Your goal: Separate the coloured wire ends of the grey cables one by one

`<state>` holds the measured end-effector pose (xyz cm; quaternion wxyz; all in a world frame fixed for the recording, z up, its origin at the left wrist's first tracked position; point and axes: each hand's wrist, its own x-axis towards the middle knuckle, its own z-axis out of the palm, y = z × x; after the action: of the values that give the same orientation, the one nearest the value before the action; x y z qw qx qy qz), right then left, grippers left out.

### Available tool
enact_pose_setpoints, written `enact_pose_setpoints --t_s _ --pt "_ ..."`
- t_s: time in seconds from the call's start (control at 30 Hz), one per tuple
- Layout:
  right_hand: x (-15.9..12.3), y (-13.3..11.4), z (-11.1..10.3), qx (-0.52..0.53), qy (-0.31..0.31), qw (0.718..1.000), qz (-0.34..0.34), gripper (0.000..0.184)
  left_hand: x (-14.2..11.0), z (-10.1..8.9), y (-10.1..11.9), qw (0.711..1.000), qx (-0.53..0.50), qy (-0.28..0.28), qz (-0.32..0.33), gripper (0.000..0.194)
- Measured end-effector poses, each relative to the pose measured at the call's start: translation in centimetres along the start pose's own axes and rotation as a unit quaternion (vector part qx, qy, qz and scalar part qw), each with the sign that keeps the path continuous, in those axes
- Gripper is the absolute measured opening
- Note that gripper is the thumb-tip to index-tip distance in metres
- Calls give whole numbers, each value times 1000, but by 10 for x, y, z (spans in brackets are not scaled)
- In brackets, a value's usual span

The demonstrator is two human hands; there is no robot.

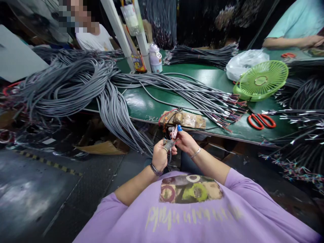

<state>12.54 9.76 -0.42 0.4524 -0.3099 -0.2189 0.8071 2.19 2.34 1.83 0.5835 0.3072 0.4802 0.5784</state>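
Note:
My left hand (160,156), with a dark watch at the wrist, is closed in front of the table edge. Its fingers grip the end of a grey cable, whose thin wires stick out beside the thumb. A grey piece (169,145) lies along that thumb; whether it is a wrap or part of the cable, I cannot make out. Against it works my right hand (187,143), wearing a bracelet and a blue cover (179,128) on one fingertip. It pinches a small pale pink piece (174,132), whose exact kind is unclear. Just beyond lies a worn wooden block (188,119) with wires on it.
Grey cables (172,84) stretch over the green table (136,101), with a big coiled heap (65,81) at left. Orange-handled scissors (262,121), a green fan (262,81), a plastic bag (245,64) and a bottle (155,59) stand around. Two other people sit opposite.

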Motion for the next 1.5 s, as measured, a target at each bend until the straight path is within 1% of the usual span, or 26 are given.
enact_pose_setpoints --t_s 0.1,0.17,0.3,0.37,0.47,0.53,0.63,0.7,0.77,0.83,0.87,0.9,0.93,1.0,1.07,1.1,1.17,1.2,1.3,1.37,1.43,1.5 --pt "1 1 2 22 7 1000 -12 39 1 -1 -2 1000 4 3 -6 29" --pt "-1 2 1 26 1 1000 -12 39 2 -1 -3 1000 7 2 -11 30" --pt "-11 -1 -3 24 -23 999 18 44 0 -4 -3 1000 15 -6 -5 28" --pt "-18 -3 -8 -4 -21 999 44 47 -3 -6 -3 1000 21 -7 0 26" --pt "-29 -5 -13 -105 -24 992 66 47 -8 -10 -5 999 38 -14 7 27" --pt "-35 -7 -15 -198 -38 978 54 41 -10 -13 -8 998 57 -30 13 27" --pt "-41 -13 -15 -318 -80 945 8 34 -12 -17 -11 991 112 -77 8 26" --pt "-43 -18 -14 -377 -114 919 -20 31 -11 -19 -12 982 149 -115 -19 26" --pt "-45 -21 -13 -436 -141 888 -46 27 -9 -21 -11 974 165 -145 -63 28" --pt "-47 -22 -12 -486 -151 857 -78 23 -6 -21 -9 967 167 -162 -107 30" --pt "-47 -21 -12 -501 -150 847 -95 22 -6 -22 -8 965 167 -165 -121 30" --pt "-48 -20 -12 -505 -145 844 -110 22 -5 -22 -7 964 166 -164 -128 30" --pt "-48 -19 -13 -499 -135 848 -121 23 -5 -22 -7 966 162 -158 -127 29" --pt "-49 -16 -16 -455 -96 877 -122 29 -5 -23 -6 975 144 -132 -108 27" --pt "-51 -12 -19 -395 -55 912 -94 35 -6 -22 -6 985 117 -94 -81 26" --pt "-53 -10 -21 -370 -44 925 -74 37 -7 -22 -7 989 104 -77 -69 26" --pt "-57 -6 -22 -337 -42 940 -41 38 -8 -20 -8 993 89 -55 -51 27" --pt "-59 -3 -23 -328 -43 943 -37 38 -8 -19 -9 994 87 -52 -46 28" --pt "-62 5 -21 -306 -21 949 -75 34 -8 -18 -11 993 97 -57 -37 29" --pt "-61 8 -19 -294 -15 951 -91 32 -8 -19 -12 991 107 -73 -34 29" --pt "-59 7 -16 -295 -30 952 -80 31 -9 -22 -12 985 129 -111 -29 28" --pt "-58 5 -13 -316 -49 945 -68 30 -10 -24 -11 976 160 -149 -21 27"
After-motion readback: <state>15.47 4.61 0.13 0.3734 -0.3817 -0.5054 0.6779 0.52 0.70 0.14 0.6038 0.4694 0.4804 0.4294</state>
